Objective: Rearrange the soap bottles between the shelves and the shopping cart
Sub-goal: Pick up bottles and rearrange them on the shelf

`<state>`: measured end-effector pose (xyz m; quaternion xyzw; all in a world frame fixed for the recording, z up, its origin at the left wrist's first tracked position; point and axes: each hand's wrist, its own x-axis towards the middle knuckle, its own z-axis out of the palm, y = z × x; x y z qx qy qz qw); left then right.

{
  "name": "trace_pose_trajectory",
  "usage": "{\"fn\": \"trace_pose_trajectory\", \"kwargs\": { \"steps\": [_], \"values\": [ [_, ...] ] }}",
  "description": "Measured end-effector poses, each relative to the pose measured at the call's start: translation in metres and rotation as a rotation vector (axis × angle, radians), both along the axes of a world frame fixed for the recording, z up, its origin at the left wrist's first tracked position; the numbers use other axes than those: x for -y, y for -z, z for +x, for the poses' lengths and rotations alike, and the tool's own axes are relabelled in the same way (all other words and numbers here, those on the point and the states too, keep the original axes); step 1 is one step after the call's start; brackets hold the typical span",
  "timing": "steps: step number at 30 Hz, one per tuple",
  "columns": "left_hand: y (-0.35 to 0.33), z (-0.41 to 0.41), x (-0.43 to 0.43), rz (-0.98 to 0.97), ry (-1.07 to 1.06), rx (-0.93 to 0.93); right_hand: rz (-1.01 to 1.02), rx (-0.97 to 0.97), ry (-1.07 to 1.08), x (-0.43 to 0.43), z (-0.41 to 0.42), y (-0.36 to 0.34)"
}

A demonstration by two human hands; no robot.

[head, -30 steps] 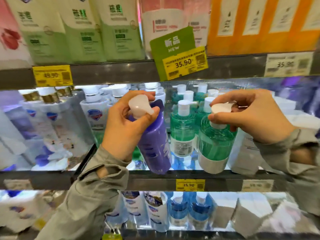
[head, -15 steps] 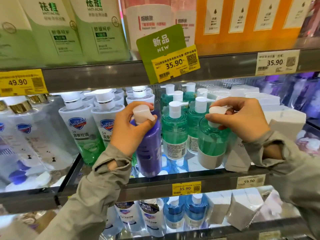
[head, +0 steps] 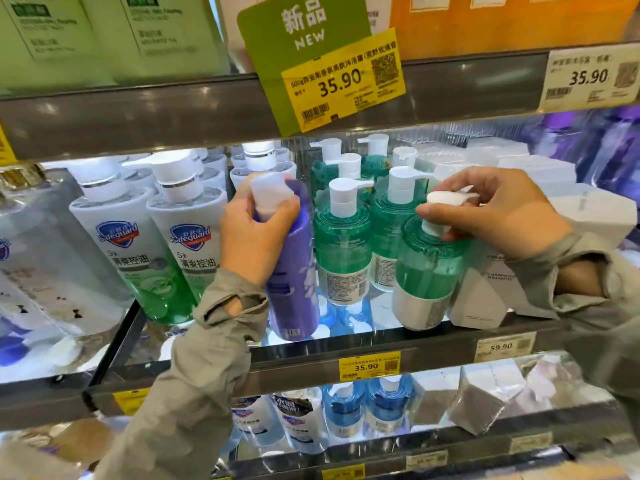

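My left hand [head: 256, 237] grips the purple bottle [head: 294, 292] by its neck; my right hand [head: 498, 213] pinches the green bottle [head: 426, 271] by its pump. Both sit at the front edge of the shelf [head: 433, 344], steadied from above, I judge.

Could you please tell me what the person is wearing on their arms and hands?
Both arms wear loose grey-beige long sleeves; the left sleeve and right sleeve each have a slit near the wrist. The left hand and right hand are bare, with no gloves, rings or watch visible.
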<state>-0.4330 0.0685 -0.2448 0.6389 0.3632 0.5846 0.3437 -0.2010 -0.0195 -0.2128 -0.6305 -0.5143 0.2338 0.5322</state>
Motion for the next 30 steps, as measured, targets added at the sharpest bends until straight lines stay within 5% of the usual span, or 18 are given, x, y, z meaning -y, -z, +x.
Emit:
{"fn": "trace_pose_trajectory", "kwargs": {
  "steps": [3,8,15,21,30],
  "values": [
    [0.000,-0.001,0.000,0.006,0.050,0.001,-0.106,0.106,-0.054,0.003,0.001,-0.012],
    [-0.002,0.000,0.003,0.019,0.036,-0.007,-0.194,0.832,0.069,0.009,0.000,-0.024],
    [-0.007,-0.002,0.004,0.056,0.070,-0.054,-0.094,1.217,0.138,0.003,-0.021,-0.027],
    [-0.009,0.000,-0.001,0.103,0.023,-0.077,0.010,1.342,0.036,-0.017,-0.047,-0.030],
    [-0.005,-0.001,-0.002,0.100,0.034,-0.060,-0.054,1.127,-0.409,-0.079,-0.039,-0.030]
  ]
}}
